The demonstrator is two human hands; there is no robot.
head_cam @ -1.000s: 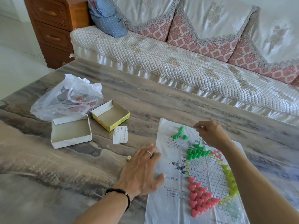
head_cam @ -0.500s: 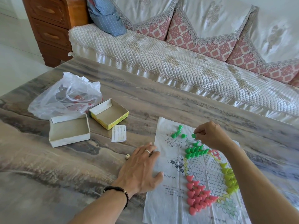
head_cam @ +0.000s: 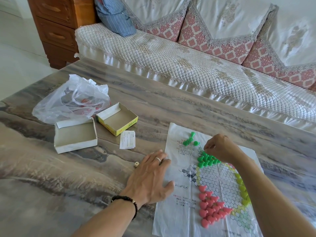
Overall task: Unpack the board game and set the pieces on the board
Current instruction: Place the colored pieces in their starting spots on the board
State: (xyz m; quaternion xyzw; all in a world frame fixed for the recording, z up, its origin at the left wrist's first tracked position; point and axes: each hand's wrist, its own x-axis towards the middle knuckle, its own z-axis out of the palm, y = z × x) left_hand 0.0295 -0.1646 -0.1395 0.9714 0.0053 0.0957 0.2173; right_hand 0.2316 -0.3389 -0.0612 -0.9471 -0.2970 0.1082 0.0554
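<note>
A thin paper game board lies on the table, printed with a hexagon grid. Pink pieces fill its near corner, yellow-green pieces line the right side, and green pieces cluster at the far corner. A few loose green pieces lie on the paper's far left. My right hand hovers at the green cluster with fingertips pinched together; the piece in them is hidden. My left hand rests flat on the board's left edge.
Two open box halves, a white box tray and a yellow box lid, sit left of the board beside a plastic bag. A folded leaflet and a small die lie nearby. A sofa runs behind the table.
My right hand came down from the loose green pieces toward the green cluster with a green piece seen in its fingertips half a second ago. My left hand stayed flat.
</note>
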